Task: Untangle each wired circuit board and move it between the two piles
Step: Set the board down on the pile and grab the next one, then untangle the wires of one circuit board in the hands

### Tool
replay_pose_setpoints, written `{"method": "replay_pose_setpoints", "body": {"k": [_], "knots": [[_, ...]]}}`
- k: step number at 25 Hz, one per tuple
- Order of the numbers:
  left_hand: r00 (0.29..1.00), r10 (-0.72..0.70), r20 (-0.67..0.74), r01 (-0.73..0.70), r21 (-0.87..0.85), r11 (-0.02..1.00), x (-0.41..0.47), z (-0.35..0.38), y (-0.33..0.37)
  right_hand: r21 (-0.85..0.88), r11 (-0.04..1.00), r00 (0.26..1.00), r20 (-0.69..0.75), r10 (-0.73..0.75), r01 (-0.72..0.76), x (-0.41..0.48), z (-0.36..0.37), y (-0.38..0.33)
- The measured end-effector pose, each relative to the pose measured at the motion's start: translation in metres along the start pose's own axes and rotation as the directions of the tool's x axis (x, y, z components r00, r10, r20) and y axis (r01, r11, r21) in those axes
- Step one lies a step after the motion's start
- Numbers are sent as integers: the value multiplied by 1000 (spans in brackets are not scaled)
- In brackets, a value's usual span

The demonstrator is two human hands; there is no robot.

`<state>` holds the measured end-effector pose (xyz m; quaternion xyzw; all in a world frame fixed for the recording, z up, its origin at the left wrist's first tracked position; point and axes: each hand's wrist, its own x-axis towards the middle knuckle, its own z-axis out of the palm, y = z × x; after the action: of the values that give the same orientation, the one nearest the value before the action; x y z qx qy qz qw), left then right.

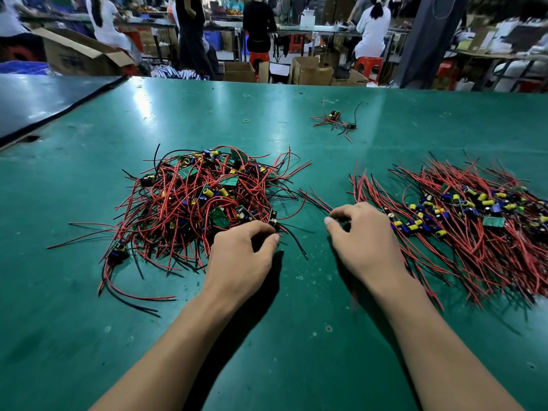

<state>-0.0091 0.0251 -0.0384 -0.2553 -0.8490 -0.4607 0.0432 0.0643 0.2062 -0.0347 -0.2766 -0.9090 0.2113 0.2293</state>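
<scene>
Nearest the viewer, two bare forearms reach up from 6 o'clock over a glossy green table. At centre, the left hand has its grip pinched on a wired circuit board at the near edge of the tangled pile, which spreads toward 10 o'clock. Just beside it, the right hand has its grip closed on a pair of red wires running toward the tangle; whether a board sits under the palm cannot be seen. The sorted pile, with its wires combed one way, lies at 3 o'clock against that hand. Likely risks: a hard pull while loops are threaded through neighbours could drag several boards out together, or tear a wire from its solder joint. The smooth table would probably let the whole tangle slide rather than hold it. Loose ends could also snag the sorted pile and undo its order. The table is scuffed with pale spots and streaked with glare. Farther off, a rubber band lies at 12 o'clock and a stray cluster of boards at 1 o'clock. Beyond the far edge are cardboard boxes, red stools, and people with their backs turned at workbenches.
</scene>
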Motion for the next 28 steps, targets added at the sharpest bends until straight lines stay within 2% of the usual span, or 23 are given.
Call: {"method": "replay_pose_setpoints", "body": {"k": [3,5,6,7,8,10,11,12,14,15,17,19,20,22,25,26,28], "knots": [[1000,-22,5,23,-105,994,0,-1,0,54,997,998,-42,-54,56,0,2,-3],[999,-36,-2,35,-212,977,-1,-2,4,229,970,995,-78,-63,80,-2,3,-9],[999,-40,6,40,-278,960,-1,-3,6,347,937,999,-42,-29,42,-2,3,-13],[999,-32,23,38,-338,941,-2,-5,8,488,871,998,54,27,-50,-3,4,-18],[999,-14,50,32,-384,923,-3,-6,10,622,758,976,203,86,-196,-3,5,-24],[990,17,142,54,-482,874,-6,-8,15,724,472,849,517,109,-502,-6,4,-35],[980,25,198,88,-541,836,-7,-8,18,712,390,790,609,72,-584,-6,3,-37],[969,23,247,133,-595,792,-9,-7,21,707,348,759,651,23,-616,-6,0,-37],[943,-22,333,251,-664,705,-11,-8,26,752,288,772,632,-61,-593,-5,-6,-32],[917,-53,394,331,-684,650,-9,-8,28,783,252,792,604,-89,-569,-4,-10,-30],[823,-74,564,523,-700,486,-6,-12,27,820,158,808,571,-145,-551,-4,-16,-29],[718,15,696,649,-677,347,-5,-15,25,830,37,812,553,-188,-556,-4,-17,-29],[679,73,730,676,-661,325,-5,-17,24,832,-4,816,544,-194,-555,-4,-17,-30],[628,146,765,700,-637,324,-6,-19,22,843,-12,830,528,-182,-538,-4,-16,-30],[599,98,794,714,-586,383,-4,-18,21,835,43,815,545,-198,-549,-6,-15,-29],[611,74,788,693,-578,430,-3,-17,21,829,83,800,556,-227,-553,-6,-15,-28],[679,25,734,619,-590,519,-4,-11,22,819,204,774,573,-268,-536,-8,-12,-28]]}}
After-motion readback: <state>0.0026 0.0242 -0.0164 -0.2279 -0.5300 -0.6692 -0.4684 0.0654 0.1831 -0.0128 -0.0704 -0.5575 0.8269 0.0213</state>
